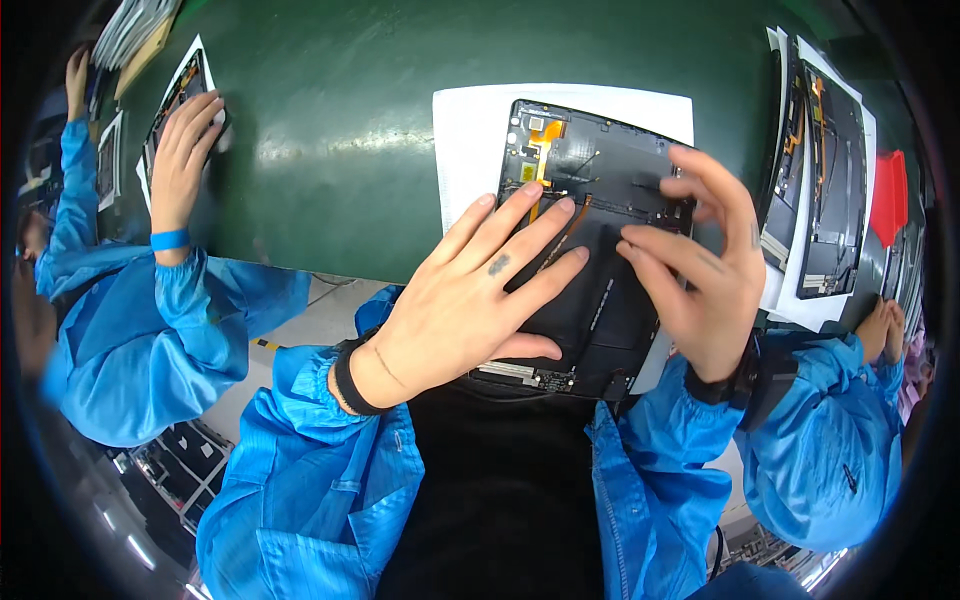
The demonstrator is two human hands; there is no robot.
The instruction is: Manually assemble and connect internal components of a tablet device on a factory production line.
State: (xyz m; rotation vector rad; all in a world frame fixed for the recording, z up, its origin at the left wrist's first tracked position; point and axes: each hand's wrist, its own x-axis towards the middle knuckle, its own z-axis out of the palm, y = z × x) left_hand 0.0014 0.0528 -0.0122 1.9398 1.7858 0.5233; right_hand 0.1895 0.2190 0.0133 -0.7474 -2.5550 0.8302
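Observation:
An opened black tablet body [600, 170] with an orange flex cable lies back side up on a white sheet [470, 140] at the near edge of the green table [340, 120]. My left hand [470, 295] lies flat on the black panel, fingers spread and pointing to the upper right. My right hand [700, 270] hovers over the tablet's right side, fingers curled, fingertips touching or close to the panel near its right edge. Neither hand grips anything.
A co-worker's hand [185, 150] in a blue sleeve rests on another tablet at the far left. More opened tablets on white sheets [830, 180] lie at the right, beside a red object [888, 195]. Another person's hands [885, 325] show at the right edge.

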